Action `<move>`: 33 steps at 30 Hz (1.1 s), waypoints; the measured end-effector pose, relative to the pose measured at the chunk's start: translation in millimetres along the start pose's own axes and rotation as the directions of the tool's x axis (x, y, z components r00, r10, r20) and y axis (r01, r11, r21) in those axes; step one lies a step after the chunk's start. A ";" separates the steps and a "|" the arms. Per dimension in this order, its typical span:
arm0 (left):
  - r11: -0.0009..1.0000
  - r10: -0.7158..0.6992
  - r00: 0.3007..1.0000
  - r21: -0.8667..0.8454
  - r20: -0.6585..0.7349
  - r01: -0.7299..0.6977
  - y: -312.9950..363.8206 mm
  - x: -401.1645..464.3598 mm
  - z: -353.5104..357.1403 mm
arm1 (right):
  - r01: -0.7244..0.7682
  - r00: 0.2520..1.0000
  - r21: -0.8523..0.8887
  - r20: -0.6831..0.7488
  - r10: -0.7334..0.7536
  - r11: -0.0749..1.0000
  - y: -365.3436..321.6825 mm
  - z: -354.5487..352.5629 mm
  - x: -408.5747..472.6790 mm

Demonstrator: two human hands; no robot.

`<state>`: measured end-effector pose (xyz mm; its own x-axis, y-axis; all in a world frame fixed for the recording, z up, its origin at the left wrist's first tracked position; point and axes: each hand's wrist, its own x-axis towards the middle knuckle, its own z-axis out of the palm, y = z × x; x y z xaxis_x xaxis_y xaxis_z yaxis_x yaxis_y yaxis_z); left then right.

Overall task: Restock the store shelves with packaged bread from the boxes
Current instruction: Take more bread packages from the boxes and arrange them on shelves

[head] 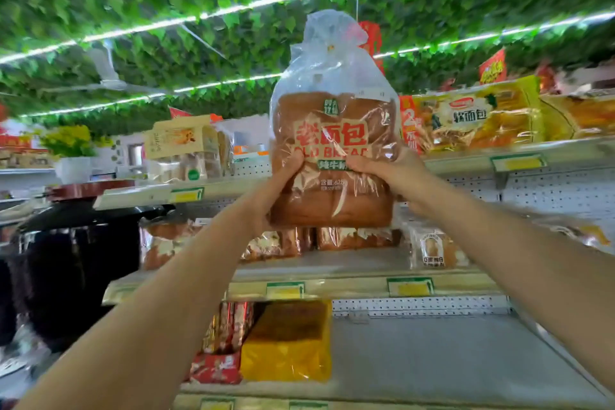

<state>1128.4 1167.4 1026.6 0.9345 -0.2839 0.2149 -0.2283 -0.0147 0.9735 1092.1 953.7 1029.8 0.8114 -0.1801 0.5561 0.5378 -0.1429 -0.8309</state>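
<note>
**Inspector A:** State of the hands?

**Inspector B:** The left hand grips the left side of the clear plastic bag of brown loaf bread with red lettering, thumb across the front and fingers curled behind. The right hand grips the right side the same way, thumb pressed into the wrapper. Both arms are raised.

**Inspector A:** Where is the loaf?

**Inspector B:** Upright between the two hands, its knotted top above them, held in front of the cream metal top shelf edge. It touches no shelf that I can see.

**Inspector A:** What is around the hands?

**Inspector B:** Right of the right hand, on the top shelf, lies a long yellow-orange packet of soft bread. Left of the left hand stands a pale boxed pack of sliced bread. Directly below both hands, on the middle shelf, lie further brown wrapped loaves. Lower still, below the left forearm, sits a yellow rectangular packet.
</note>
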 end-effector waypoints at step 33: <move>0.994 0.095 0.995 0.053 0.033 -0.097 37.1 264.4 24.2 | -0.048 0.995 -0.244 -0.093 0.026 0.969 43.9 -40.8 258.8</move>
<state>1360.4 1068.6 1117.7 0.8989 -0.3154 0.3042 -0.3322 -0.0381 0.9424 1316.4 861.2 1138.0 0.8003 -0.2731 0.5338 0.4262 -0.3671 -0.8268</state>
